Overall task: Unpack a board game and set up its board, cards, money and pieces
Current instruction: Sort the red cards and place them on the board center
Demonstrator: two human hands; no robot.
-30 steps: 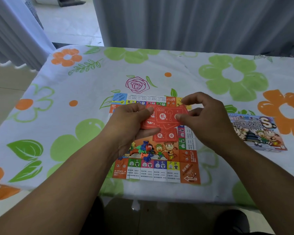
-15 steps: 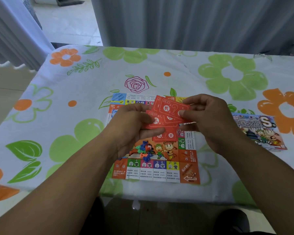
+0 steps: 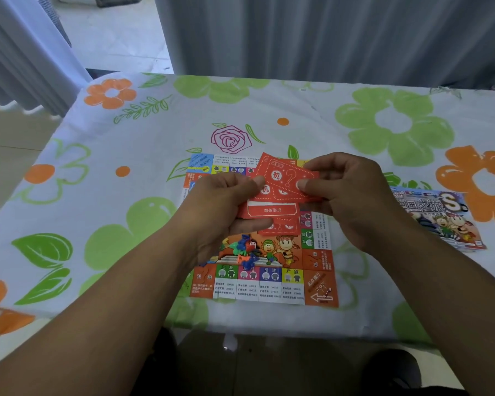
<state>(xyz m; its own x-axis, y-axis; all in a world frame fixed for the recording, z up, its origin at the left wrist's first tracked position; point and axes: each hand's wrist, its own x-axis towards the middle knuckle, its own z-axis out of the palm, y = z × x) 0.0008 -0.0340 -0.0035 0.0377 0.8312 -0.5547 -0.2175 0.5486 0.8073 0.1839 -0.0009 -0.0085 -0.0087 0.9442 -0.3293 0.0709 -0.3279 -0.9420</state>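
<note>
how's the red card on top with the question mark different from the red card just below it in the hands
The top card shows a question mark and a circled character inside a dotted frame; the lower card shows a white-outlined banner with text. The top card sits tilted, pinched by the right hand; the lower card lies nearly level against the left hand. The top card is almost fully visible; the lower one is partly covered. Both are red and held above the board.

The cards (image 3: 283, 181) are showing red with white dotted borders and a white question mark. The board (image 3: 269, 284) is displaying orange corners and green, pink, purple and yellow squares, with blue, green and red pieces (image 3: 245, 251) lying on it. The cloth (image 3: 312, 110) is showing white with green and orange flowers.
</note>
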